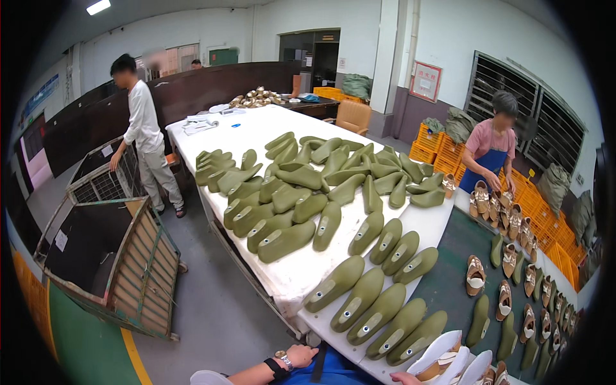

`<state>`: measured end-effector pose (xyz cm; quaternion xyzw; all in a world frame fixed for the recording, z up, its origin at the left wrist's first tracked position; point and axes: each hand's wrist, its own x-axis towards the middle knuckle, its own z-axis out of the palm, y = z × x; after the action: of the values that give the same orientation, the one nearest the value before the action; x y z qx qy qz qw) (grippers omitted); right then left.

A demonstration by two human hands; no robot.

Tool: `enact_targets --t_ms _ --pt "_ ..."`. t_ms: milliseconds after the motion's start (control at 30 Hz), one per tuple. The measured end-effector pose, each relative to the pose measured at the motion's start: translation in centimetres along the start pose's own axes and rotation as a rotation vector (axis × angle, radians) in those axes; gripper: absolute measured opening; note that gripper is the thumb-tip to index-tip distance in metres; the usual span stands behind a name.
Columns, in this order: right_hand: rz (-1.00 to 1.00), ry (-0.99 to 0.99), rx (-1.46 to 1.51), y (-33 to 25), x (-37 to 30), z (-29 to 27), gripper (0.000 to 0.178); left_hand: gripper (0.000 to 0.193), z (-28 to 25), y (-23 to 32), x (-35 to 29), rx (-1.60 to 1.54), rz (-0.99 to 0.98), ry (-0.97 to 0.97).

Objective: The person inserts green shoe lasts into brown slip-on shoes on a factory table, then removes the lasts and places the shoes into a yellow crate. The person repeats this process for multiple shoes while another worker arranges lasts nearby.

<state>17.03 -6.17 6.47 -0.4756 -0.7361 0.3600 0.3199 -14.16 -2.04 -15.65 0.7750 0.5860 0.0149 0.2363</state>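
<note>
My left hand (300, 356), with a watch and a black band on the wrist, is curled near the table's front corner. Whatever its fingers hold, if anything, is hidden. Only a sliver of my right hand (405, 378) shows at the lower edge, beside white-soled shoes (443, 356); its fingers are mostly cut off. In front of me, olive-green shoe lasts (375, 308) lie in a row on a white board, with a shorter row (404, 247) behind. Many more lasts (321, 176) are heaped on the white table (282, 282).
Right, a green conveyor belt (443, 269) carries brown-and-white shoes (475, 276) and lasts. A person in a blue apron (491, 147) handles shoes beside orange crates (539, 205). Left stand a slatted cart (138, 269) and a person in white (144, 122). An office chair (353, 117) stands behind the table.
</note>
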Motion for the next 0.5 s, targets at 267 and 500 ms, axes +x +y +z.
enact_targets --t_ms 267,500 --pt "-0.153 -0.235 -0.209 5.3 5.1 1.1 0.052 0.040 1.6 0.8 -1.1 -0.089 -0.155 -0.212" --pt "-0.001 -0.464 -0.213 5.9 9.0 -1.2 0.055 0.032 -1.8 2.2 -4.0 -0.341 -0.074 -0.016"
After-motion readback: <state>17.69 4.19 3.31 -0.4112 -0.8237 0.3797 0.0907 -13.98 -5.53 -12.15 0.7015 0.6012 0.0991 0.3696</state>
